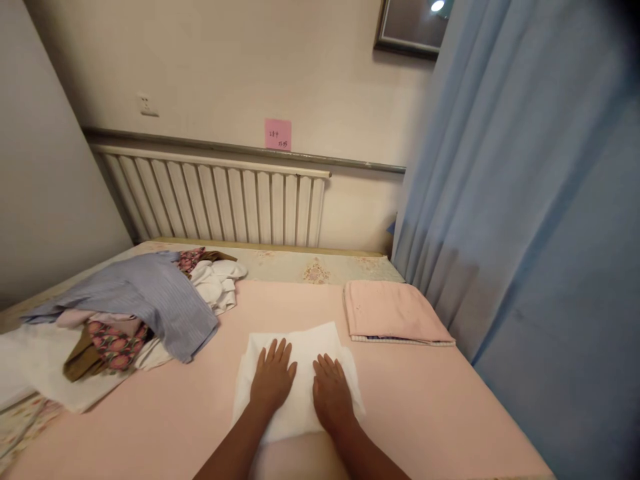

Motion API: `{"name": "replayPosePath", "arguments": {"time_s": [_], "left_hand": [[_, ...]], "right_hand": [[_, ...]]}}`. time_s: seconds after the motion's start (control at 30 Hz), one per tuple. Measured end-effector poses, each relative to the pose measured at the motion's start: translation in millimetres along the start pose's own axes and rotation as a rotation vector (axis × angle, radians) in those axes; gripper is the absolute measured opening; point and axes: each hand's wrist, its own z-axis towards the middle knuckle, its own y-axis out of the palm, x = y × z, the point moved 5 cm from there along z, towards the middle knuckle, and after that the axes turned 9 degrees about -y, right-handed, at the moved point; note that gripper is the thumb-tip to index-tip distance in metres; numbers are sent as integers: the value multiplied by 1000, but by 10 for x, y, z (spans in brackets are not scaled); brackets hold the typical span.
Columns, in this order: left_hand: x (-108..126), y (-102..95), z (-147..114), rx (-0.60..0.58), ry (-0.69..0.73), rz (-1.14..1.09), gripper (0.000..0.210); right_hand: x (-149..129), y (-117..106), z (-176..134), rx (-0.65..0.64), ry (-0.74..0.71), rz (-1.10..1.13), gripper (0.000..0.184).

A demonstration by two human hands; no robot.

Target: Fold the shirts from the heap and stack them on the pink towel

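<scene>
We have our left hand (273,377) and right hand (331,393) pressed flat, fingers spread and gripping nothing, side by side on the white folded cloth (300,347), which lies on the pink sheet (425,413) near its front edge; a folded pink cloth (393,312) sits to the right; a heap of clothes (145,300) lies to the left

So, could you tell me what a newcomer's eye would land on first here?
Both hands, the left hand and right hand, lie flat on a folded white cloth on the pink bed. A jumbled clothes pile sits left, a folded pink stack right.
</scene>
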Motion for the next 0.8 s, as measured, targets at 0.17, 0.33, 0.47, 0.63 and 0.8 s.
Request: {"name": "replayPosePath", "arguments": {"time_s": [0.17,0.33,0.47,0.63,0.8], "left_hand": [[-160,-29,42,38,-29,-2,50],[-286,-12,115,59,-59,-13,52],[-407,22,181,52,-130,0,53],[-531,24,176,34,-207,21,56],[-561,-2,44,16,-220,39,56]], "right_hand": [[-17,-18,-2,-24,-47,-41,39],[-13,-2,-4,-23,-55,-56,40],[-18,6,-1,-19,-52,-57,40],[-30,-16,12,-52,-36,-52,40],[-34,-18,10,-47,-34,-54,40]]}}
